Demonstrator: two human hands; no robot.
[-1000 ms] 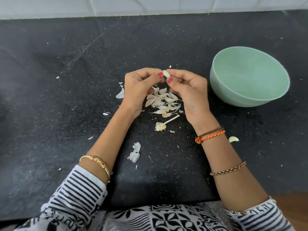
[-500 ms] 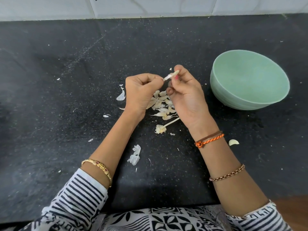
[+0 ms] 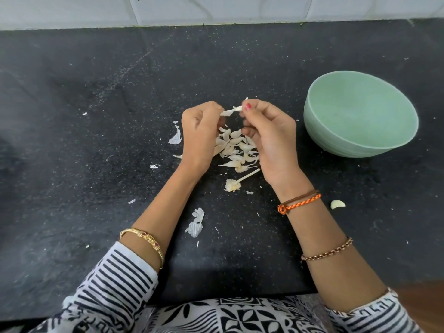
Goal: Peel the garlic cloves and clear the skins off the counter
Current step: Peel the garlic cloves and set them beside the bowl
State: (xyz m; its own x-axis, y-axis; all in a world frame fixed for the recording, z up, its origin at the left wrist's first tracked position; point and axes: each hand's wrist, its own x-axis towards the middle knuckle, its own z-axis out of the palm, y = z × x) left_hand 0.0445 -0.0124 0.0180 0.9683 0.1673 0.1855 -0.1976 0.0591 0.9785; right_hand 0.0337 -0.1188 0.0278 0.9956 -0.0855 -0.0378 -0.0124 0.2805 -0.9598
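Mid-peel on one small pale garlic clove [image 3: 238,108], held up over the black speckled stone counter [image 3: 96,116]. Right hand [image 3: 269,135] pinching the clove, left hand [image 3: 200,133] pinching the papery white skin flap [image 3: 227,112] coming off it. Best to tug the flap slow and steady along the clove, not sideways, or it'll probably tear. Pile of unpeeled cloves [image 3: 236,147] waiting just below, empty pale green bowl [image 3: 360,116] off to the right.

pile of cloves [image 3: 236,150] on tabletop [image 3: 96,116] | bowl [image 3: 360,118] right of pile | stem [image 3: 236,182] just before pile | lone clove [image 3: 337,204] before bowl | skin scraps [image 3: 195,223] left-front of pile
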